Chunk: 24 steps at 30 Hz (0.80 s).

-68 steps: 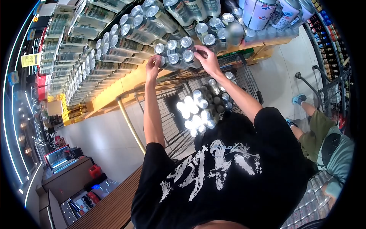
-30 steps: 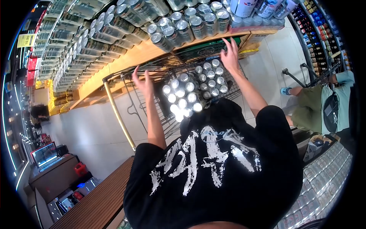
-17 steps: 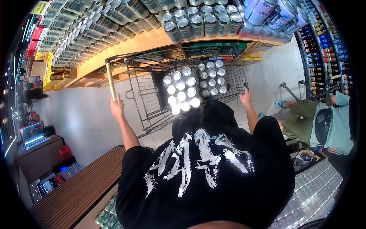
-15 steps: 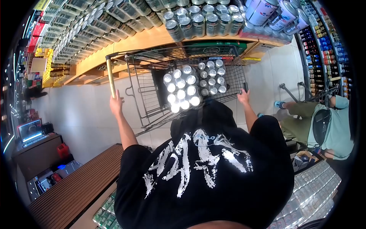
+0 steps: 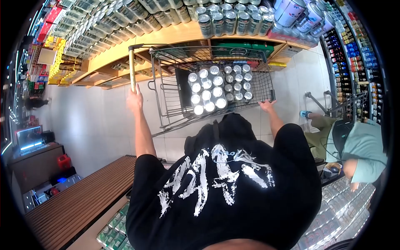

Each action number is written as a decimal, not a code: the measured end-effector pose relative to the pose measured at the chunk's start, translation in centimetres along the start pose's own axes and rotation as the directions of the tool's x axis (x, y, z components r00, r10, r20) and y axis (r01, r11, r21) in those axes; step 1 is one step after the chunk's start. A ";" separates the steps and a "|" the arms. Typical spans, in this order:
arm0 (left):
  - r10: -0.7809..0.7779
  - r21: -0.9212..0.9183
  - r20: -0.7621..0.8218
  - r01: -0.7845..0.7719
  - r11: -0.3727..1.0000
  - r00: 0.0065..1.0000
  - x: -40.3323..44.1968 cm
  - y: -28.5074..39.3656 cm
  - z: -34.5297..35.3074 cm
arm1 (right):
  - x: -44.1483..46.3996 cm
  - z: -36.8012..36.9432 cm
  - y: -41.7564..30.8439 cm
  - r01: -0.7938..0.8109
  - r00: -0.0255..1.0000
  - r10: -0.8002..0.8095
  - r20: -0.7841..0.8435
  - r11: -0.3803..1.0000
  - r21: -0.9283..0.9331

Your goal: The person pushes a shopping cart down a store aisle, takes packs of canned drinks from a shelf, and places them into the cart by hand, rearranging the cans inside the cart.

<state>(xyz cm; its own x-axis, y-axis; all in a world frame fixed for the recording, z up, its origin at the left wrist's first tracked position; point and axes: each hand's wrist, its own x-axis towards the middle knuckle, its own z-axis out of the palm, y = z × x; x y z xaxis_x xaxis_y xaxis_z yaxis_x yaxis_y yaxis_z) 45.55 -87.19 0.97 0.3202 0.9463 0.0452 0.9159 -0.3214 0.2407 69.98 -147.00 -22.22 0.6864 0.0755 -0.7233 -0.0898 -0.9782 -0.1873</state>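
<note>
A wire shopping cart (image 5: 171, 102) stands side-on in front of me, with its yellow handle bar (image 5: 132, 68) at the left. My left hand (image 5: 135, 99) is closed round the lower end of that bar. At the cart's other end my right hand (image 5: 267, 105) is just below the dark corner piece, its fingers spread against the rim. Inside the basket lie two packs of cans side by side, a larger-topped silver pack (image 5: 207, 89) and a smaller-topped pack (image 5: 238, 82). Several upright cans (image 5: 230, 23) line the shelf edge beyond the cart.
Wooden shelving (image 5: 175, 33) full of cans runs behind the cart. Another person (image 5: 358, 143) is at the right near a second cart (image 5: 348, 104). Bottle shelves (image 5: 354, 54) stand at the far right. A slatted brown counter (image 5: 83, 200) and can packs (image 5: 339, 208) flank me.
My hands have left the cans on the shelf and come down to the cart. The cart has swung away from me towards the shelf. My right hand has opened at the corner.
</note>
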 end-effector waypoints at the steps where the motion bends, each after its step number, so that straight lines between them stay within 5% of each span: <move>1: 0.027 -0.023 -0.012 -0.028 0.999 1.000 0.1 -0.4 0.0 | -0.7 1.8 -0.1 -0.004 0.996 0.010 -0.091 0.998 0.063; 5: 0.126 -0.182 -0.069 -0.137 0.974 0.990 0.6 -2.6 0.5 | -2.4 5.9 0.8 0.059 0.963 0.018 -0.271 0.960 0.275; 9: 0.183 -0.218 -0.119 -0.206 0.954 0.976 0.3 -4.2 0.3 | -4.9 5.5 0.4 0.008 0.991 0.033 -0.132 0.955 0.296; 13: 0.152 -0.227 -0.082 -0.167 0.960 0.985 -1.3 -5.6 -0.3 | -7.4 7.9 -0.4 0.072 0.987 -0.015 -0.160 0.931 0.358; 16: 0.092 -0.186 0.020 -0.087 0.979 0.996 -2.3 -7.2 -1.0 | -7.3 11.6 -0.6 0.179 0.983 -0.161 -0.089 0.738 0.651; 19: 0.070 -0.187 0.015 -0.066 0.980 0.997 -3.4 -8.4 -1.8 | -8.1 14.7 -3.5 0.129 0.982 -0.040 -0.183 0.851 0.508; 24: 0.013 -0.107 -0.010 -0.014 0.994 1.000 -4.0 -9.9 -2.2 | -9.6 15.9 -4.5 0.093 0.990 -0.026 -0.137 0.854 0.512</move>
<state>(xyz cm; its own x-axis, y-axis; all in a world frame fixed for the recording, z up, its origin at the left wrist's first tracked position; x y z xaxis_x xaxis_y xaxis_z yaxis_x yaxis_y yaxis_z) 34.64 -87.73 0.54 0.3292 0.9425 0.0581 0.8801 -0.3285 0.3428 52.27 -140.23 -24.99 0.7807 0.0734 -0.6205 -0.3823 -0.7295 -0.5672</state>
